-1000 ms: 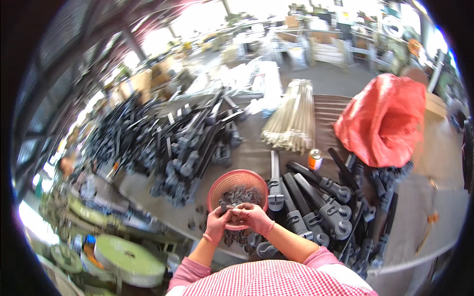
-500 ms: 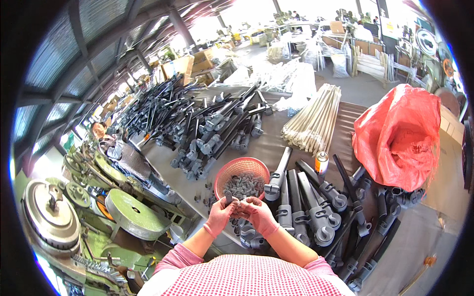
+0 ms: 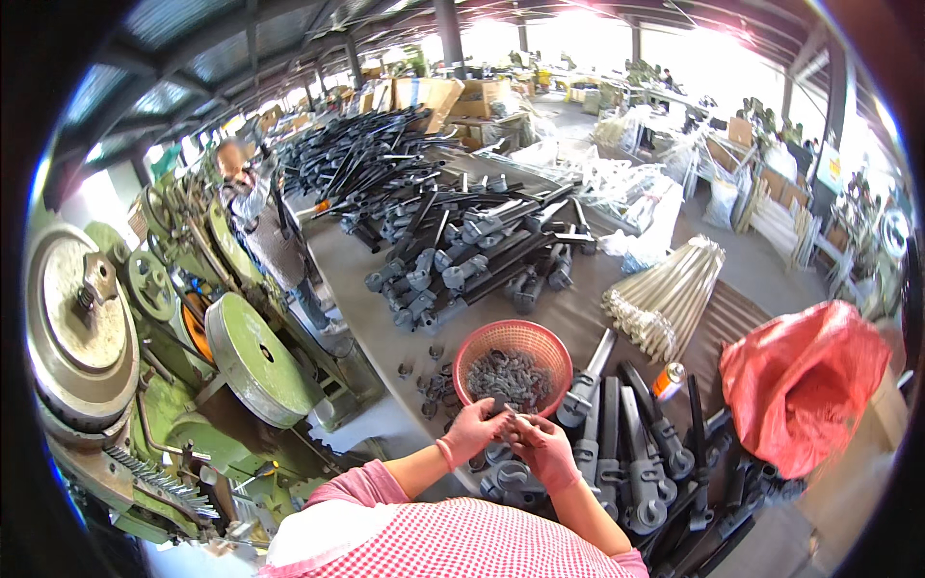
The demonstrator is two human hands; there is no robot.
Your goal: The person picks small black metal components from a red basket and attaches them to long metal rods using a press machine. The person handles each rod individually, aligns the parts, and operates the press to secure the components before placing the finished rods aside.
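Both my hands wear pink gloves and meet just in front of a red plastic basket (image 3: 561, 354). My left hand (image 3: 472, 430) is closed, its fingertips pinching a small piece I cannot make out. Close against it, my right hand (image 3: 543, 451) is also closed, with a small pale piece (image 3: 521, 420) showing at its fingertips. Many small grey plastic parts (image 3: 509, 376) fill the basket. Dark ring-like pieces (image 3: 438, 387) lie left of it on the table. Black tubes with grey clamp ends (image 3: 644, 486) lie right of my hands.
Piles of black tubes (image 3: 366, 149) and grey-jointed tubes (image 3: 462, 265) cover the table's far part. A bundle of pale rods (image 3: 670, 294), a can (image 3: 668, 381) and a red sack (image 3: 805, 380) are at the right. Green machinery (image 3: 260, 361) and a person (image 3: 265, 226) are at the left.
My view has turned left, so the table's contents sit farther right and lower. The dark grey piece that stuck up from my left fingers no longer shows there. My hands stay together.
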